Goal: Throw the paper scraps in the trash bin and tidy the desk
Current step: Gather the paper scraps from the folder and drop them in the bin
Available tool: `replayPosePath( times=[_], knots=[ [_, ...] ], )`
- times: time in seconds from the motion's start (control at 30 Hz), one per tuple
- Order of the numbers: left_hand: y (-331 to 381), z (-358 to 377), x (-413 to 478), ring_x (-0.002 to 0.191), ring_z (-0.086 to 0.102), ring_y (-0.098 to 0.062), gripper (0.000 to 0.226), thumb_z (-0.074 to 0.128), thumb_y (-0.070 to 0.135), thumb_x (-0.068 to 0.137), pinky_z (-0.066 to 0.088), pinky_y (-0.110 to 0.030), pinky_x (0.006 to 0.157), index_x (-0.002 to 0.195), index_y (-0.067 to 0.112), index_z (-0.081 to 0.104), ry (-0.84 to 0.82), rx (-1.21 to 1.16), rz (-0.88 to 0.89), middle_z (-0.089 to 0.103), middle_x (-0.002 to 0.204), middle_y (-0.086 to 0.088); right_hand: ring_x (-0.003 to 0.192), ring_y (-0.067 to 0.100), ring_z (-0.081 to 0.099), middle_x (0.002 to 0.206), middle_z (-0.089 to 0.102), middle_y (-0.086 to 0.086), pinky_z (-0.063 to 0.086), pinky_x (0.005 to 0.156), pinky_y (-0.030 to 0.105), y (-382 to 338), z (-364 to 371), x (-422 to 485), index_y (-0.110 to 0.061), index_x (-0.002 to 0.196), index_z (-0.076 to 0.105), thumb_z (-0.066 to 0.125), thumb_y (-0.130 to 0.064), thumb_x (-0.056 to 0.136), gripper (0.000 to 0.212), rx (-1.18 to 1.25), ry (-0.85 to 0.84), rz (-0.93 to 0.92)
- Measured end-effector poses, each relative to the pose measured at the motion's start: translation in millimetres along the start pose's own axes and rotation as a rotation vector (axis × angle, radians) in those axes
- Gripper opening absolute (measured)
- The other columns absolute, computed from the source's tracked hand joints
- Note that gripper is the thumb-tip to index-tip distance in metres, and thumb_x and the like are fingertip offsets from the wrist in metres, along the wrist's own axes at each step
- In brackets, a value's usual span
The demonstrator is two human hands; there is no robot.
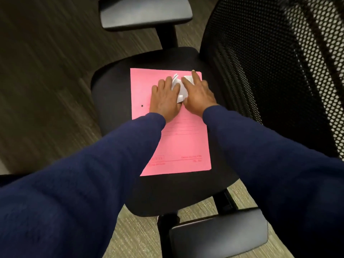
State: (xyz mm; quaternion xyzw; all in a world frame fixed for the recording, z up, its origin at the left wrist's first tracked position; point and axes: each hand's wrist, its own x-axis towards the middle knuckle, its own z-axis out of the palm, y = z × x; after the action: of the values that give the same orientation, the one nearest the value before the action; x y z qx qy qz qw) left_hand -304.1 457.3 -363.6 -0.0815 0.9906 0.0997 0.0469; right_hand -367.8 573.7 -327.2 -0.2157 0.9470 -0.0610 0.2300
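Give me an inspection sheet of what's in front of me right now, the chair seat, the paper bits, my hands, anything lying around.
Surface: black office chair seat, with a pink folder lying flat on it.
Job's things: white paper scraps bunched on the far end of the folder, between the two hands. No trash bin in view.
Clutter: nothing seen beyond the folder.
Grippers: left hand and right hand both palm down on the folder, fingers pressed against the scraps from either side; no closed grasp visible.
Cables: nothing seen.
Surroundings: mesh backrest to the right, armrest at the far side, another armrest at the near side, carpeted floor.
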Motion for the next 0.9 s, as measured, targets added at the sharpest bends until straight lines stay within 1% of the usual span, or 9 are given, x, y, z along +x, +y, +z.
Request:
replayPosePath(
  times=[0.1, 0.17, 0.43, 0.6, 0.67, 0.7, 0.8, 0.83, 0.9],
  knots=[
    [-3.5, 5.8, -7.5, 0.101, 0.046, -0.030, 0.031, 0.053, 0.021, 0.092, 0.036, -0.039, 0.078, 0.122, 0.014, 0.055, 0.029, -0.071, 0.026, 0.050, 0.123, -0.010, 0.125, 0.039, 0.043, 0.153, 0.035, 0.012, 0.048, 0.088, 0.045, 1.5, 9.4, -2.3, -0.017, 0.144, 0.045, 0.056, -0.013, 0.093, 0.053, -0.031, 0.053, 0.005],
    [-7.2, 7.1, -12.2, 0.096, 0.046, -0.030, 0.026, 0.051, 0.012, 0.092, 0.037, -0.040, 0.073, 0.118, 0.011, 0.055, 0.024, -0.114, 0.030, 0.050, 0.116, -0.011, 0.115, 0.040, 0.048, 0.140, 0.044, 0.016, 0.049, 0.084, 0.046, 4.7, 15.2, -9.3, -0.012, 0.136, 0.052, 0.052, -0.009, 0.093, 0.043, -0.017, 0.106, 0.017],
    [-16.3, 0.0, -30.9, 0.089, 0.047, -0.032, 0.013, 0.056, 0.003, 0.086, 0.037, -0.039, 0.073, 0.099, 0.003, 0.057, 0.010, -0.386, -0.052, 0.051, 0.107, -0.015, 0.102, 0.037, 0.050, 0.121, 0.052, 0.015, 0.046, 0.080, 0.042, 0.7, 32.4, -36.4, -0.009, 0.113, 0.061, 0.055, 0.000, 0.086, 0.029, 0.105, 0.156, 0.047],
    [-21.7, -8.9, -57.8, 0.088, 0.049, -0.031, 0.010, 0.054, 0.005, 0.087, 0.038, -0.039, 0.070, 0.091, 0.011, 0.048, 0.009, -0.637, -0.194, 0.050, 0.099, -0.009, 0.096, 0.031, 0.055, 0.111, 0.058, 0.011, 0.045, 0.075, 0.034, -7.3, 40.8, -52.9, -0.012, 0.097, 0.067, 0.058, -0.006, 0.088, 0.014, 0.347, 0.198, 0.211],
    [-25.4, -13.3, -70.8, 0.087, 0.052, -0.032, 0.012, 0.051, 0.005, 0.087, 0.042, -0.041, 0.069, 0.096, 0.011, 0.047, 0.003, -0.772, -0.287, 0.053, 0.097, -0.006, 0.090, 0.024, 0.056, 0.108, 0.058, 0.005, 0.040, 0.071, 0.027, -14.1, 42.5, -59.3, -0.014, 0.095, 0.067, 0.058, -0.010, 0.089, 0.012, 0.447, 0.200, 0.292],
    [-29.3, -16.4, -77.9, 0.088, 0.054, -0.030, 0.021, 0.051, 0.005, 0.087, 0.043, -0.039, 0.071, 0.106, 0.013, 0.048, -0.010, -0.843, -0.346, 0.055, 0.100, -0.004, 0.087, 0.020, 0.056, 0.107, 0.059, 0.003, 0.039, 0.069, 0.025, -20.1, 43.6, -63.3, -0.015, 0.095, 0.067, 0.057, -0.011, 0.089, 0.012, 0.501, 0.200, 0.319],
    [-38.7, -24.1, -95.9, 0.101, 0.053, -0.020, 0.047, 0.052, 0.010, 0.090, 0.046, -0.032, 0.087, 0.135, 0.023, 0.046, -0.049, -0.992, -0.511, 0.052, 0.117, 0.004, 0.087, 0.018, 0.060, 0.105, 0.065, 0.001, 0.045, 0.064, 0.022, -35.9, 48.3, -77.3, -0.019, 0.095, 0.066, 0.054, -0.011, 0.089, 0.016, 0.713, 0.196, 0.398],
    [-46.1, -26.7, -102.8, 0.103, 0.055, -0.020, 0.045, 0.053, 0.011, 0.090, 0.049, -0.034, 0.089, 0.134, 0.020, 0.050, -0.038, -1.027, -0.547, 0.055, 0.118, 0.004, 0.089, 0.020, 0.062, 0.102, 0.065, -0.001, 0.050, 0.067, 0.024, -44.9, 49.9, -82.3, -0.020, 0.095, 0.065, 0.054, -0.012, 0.089, 0.016, 0.777, 0.190, 0.421],
    [-59.1, -30.1, -114.6, 0.100, 0.063, -0.025, 0.029, 0.055, 0.011, 0.088, 0.056, -0.042, 0.086, 0.115, 0.016, 0.064, -0.004, -1.089, -0.615, 0.065, 0.113, -0.005, 0.090, 0.021, 0.064, 0.098, 0.065, -0.004, 0.058, 0.072, 0.033, -59.2, 53.5, -90.9, -0.025, 0.095, 0.063, 0.054, -0.015, 0.091, 0.014, 0.859, 0.171, 0.446]
  ],
)
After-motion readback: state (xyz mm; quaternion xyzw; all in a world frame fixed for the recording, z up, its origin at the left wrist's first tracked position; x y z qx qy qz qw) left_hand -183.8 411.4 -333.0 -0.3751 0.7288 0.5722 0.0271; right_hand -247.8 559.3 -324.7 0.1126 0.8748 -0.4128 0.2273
